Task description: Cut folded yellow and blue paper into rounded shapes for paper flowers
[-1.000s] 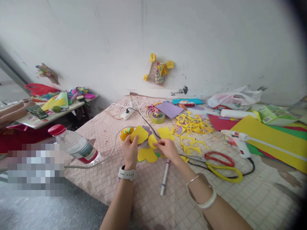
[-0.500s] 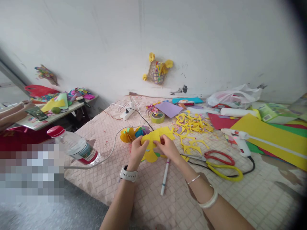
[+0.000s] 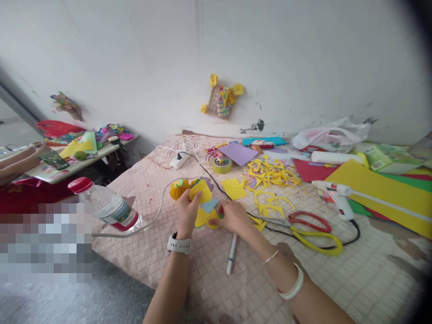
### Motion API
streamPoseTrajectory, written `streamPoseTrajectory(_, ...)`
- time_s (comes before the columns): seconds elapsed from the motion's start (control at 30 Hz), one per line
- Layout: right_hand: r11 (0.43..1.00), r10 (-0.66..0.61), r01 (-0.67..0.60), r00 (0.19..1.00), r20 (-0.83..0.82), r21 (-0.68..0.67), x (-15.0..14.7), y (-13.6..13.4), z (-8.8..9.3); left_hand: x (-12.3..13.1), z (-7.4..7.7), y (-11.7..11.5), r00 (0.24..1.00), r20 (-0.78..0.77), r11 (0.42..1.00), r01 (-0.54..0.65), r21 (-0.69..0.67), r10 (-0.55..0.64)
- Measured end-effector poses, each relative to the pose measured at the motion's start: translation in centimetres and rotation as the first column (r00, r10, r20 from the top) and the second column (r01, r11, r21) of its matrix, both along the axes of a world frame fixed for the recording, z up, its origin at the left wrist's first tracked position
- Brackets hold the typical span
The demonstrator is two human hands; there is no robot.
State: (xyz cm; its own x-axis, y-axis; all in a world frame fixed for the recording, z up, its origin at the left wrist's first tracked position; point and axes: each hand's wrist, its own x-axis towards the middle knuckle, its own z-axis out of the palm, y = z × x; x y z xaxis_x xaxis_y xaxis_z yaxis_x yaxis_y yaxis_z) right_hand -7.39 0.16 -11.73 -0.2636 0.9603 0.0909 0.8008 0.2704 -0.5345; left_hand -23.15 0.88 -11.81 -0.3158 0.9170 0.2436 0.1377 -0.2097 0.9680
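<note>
My left hand (image 3: 186, 209) pinches a yellow paper petal (image 3: 200, 190) and holds it upright just above the quilted cloth. My right hand (image 3: 232, 215) rests low on the cloth, its fingers closed over the yellow cut-out shapes (image 3: 204, 218) lying there, beside a small blue piece (image 3: 209, 205). A folded multicoloured paper flower (image 3: 178, 188) lies just behind my left hand. A white marker pen (image 3: 231, 254) lies under my right wrist.
Red-and-yellow scissors (image 3: 308, 227) and a white glue gun (image 3: 337, 200) lie to the right. Yellow paper scraps (image 3: 270, 175), a tape roll (image 3: 222, 165), a power strip (image 3: 178, 159) and coloured sheets (image 3: 378, 189) lie further back. A water bottle (image 3: 106, 204) lies at left.
My hands held a yellow piece together; now they have parted. The right hand dropped to the cut-outs on the cloth while the left keeps a petal raised.
</note>
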Motion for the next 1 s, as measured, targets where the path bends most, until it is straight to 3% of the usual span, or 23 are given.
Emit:
streamPoseTrajectory(0.3,1.000,-0.018,0.019,0.992,0.124,-0.011,-1.1,-0.5,-0.3,2.0,-0.2,-0.3,0.989,-0.129,0.997,0.072,-0.015,-0.074)
streamPoseTrajectory(0.67,0.997,0.023,-0.029,0.996,0.081,0.077,-1.8,-0.9,-1.0,1.3,0.5,-0.4,0.997,-0.077,1.000,-0.009,-0.001,0.009)
streamPoseTrajectory(0.87,0.996,0.059,-0.051,0.991,-0.122,0.072,-1.8,-0.8,-0.7,0.7,0.2,-0.2,0.999,-0.021,0.999,-0.043,-0.012,0.043)
streamPoseTrajectory(1.0,0.991,0.111,-0.130,0.923,-0.368,-0.028,-0.7,0.4,-0.2,0.2,0.1,-0.1,0.998,0.011,0.998,-0.062,-0.014,0.062)
